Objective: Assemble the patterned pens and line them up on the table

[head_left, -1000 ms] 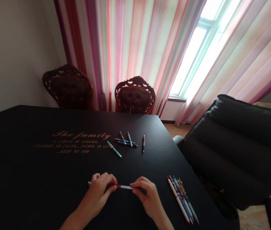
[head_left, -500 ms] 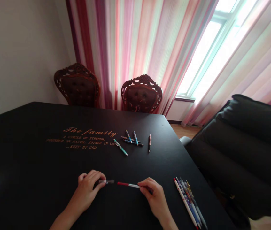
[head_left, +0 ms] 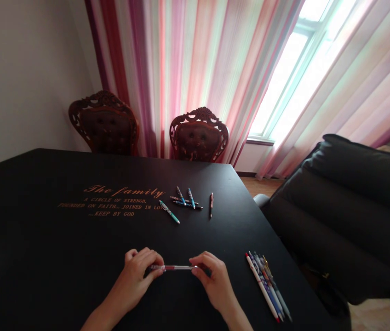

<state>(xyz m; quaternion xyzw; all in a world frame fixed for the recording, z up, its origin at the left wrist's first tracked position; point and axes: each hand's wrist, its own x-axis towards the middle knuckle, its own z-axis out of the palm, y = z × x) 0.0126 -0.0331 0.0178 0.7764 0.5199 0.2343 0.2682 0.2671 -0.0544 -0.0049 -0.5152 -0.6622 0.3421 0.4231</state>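
Note:
My left hand [head_left: 136,278] is closed on a see-through pen barrel [head_left: 168,267], pinching it between thumb and fingers. From the right, my right hand [head_left: 215,280] pinches the pale end of a thin pen refill [head_left: 184,267] with a red section. Barrel and refill lie in one level line above the table, the red part of the refill at the barrel, apparently inside it. My fingers hide both outer ends.
The black table [head_left: 77,248] carries gold lettering. Beyond my hands lie a teal pen [head_left: 169,212], several crossed pens [head_left: 186,201] and a dark pen [head_left: 211,205]. A row of pens [head_left: 266,287] lies right of my right hand, near the table edge. A black armchair [head_left: 340,220] stands beyond.
The gap between barrel and refill has closed; the red end of the refill now meets the barrel. My hands have come closer together, and the view has shifted slightly.

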